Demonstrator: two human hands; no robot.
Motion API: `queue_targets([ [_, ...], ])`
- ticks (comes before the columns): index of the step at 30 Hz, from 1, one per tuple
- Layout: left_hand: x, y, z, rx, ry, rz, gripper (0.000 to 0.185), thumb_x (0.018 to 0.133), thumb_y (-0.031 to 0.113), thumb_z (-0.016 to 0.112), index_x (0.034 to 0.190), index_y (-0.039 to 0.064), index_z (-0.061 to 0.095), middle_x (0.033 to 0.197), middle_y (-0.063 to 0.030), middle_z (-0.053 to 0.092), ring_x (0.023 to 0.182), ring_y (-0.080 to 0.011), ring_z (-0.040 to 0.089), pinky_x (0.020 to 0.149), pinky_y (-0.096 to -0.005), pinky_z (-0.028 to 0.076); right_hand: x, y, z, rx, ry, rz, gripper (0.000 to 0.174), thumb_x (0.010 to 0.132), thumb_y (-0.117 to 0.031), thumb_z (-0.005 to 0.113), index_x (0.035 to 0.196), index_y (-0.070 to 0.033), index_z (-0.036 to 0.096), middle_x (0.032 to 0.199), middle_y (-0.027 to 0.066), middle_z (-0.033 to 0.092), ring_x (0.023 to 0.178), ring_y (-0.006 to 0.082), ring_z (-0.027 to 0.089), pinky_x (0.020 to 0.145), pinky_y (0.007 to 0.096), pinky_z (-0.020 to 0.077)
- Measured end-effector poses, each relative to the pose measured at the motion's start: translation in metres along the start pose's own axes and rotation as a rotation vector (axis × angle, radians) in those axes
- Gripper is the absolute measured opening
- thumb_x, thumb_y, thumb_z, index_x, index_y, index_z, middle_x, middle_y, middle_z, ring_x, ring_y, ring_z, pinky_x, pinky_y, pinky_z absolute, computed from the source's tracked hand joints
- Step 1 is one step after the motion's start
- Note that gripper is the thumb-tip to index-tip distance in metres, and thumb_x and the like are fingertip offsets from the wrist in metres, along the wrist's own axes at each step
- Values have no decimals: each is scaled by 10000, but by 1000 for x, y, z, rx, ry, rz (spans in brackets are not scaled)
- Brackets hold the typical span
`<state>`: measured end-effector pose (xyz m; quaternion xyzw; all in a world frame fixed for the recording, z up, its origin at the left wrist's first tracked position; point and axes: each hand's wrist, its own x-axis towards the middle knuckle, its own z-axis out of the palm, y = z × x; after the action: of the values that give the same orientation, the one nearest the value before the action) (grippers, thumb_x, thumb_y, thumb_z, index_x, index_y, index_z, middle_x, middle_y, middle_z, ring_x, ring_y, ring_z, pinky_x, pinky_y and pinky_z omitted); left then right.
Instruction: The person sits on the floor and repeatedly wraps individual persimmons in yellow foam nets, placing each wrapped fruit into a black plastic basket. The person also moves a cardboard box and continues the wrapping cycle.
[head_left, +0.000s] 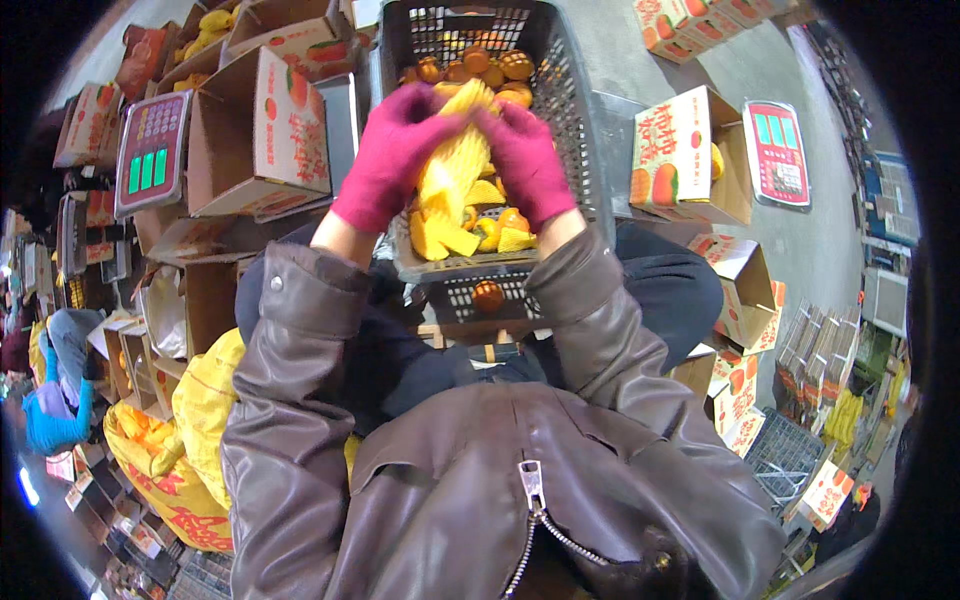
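A black plastic crate (589, 150) stands before me with orange persimmons (491, 69) at its far end. Above it, my left hand (394, 154), in a magenta knit glove, grips a yellow foam net sleeve (450, 169). My right hand (529, 161), gloved alike, pinches the sleeve's upper end; its fingertips are blurred. Whether a fruit is inside the sleeve, I cannot tell. Under my hands, more yellow foam sleeves (442, 238) lie in the crate's near part, beside a yellowish-green persimmon (487, 234). Another persimmon (488, 296) shows below the crate's near rim.
Open cardboard boxes flank the crate, at left (225, 142) and right (727, 157). Digital scales lie at left (154, 154) and right (778, 154). A yellow sack (169, 487) stands at lower left, near another person in blue sleeves (56, 420). Flattened cartons (817, 360) stand at right.
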<state>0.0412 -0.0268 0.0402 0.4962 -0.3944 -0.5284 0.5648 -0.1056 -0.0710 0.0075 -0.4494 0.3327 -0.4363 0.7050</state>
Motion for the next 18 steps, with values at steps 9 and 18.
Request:
queue_targets([
  [9, -68, -81, 6, -528, 57, -652, 571, 918, 375, 469, 1349, 34, 313, 1254, -76, 481, 1135, -185, 473, 961, -331, 360, -64, 84, -2, -582, 1, -212, 292, 875, -164, 480, 1152, -75, 503, 1145, 71, 549, 1084, 181, 501, 944, 316, 382],
  [18, -60, -67, -7, 472, 393, -26, 312, 937, 246, 470, 979, -31, 608, 869, -47, 638, 765, -177, 594, 690, -280, 451, -42, 109, 7, 87, 126, 241, 250, 867, -190, 499, 1079, -68, 552, 974, 75, 618, 887, 225, 593, 753, 328, 478],
])
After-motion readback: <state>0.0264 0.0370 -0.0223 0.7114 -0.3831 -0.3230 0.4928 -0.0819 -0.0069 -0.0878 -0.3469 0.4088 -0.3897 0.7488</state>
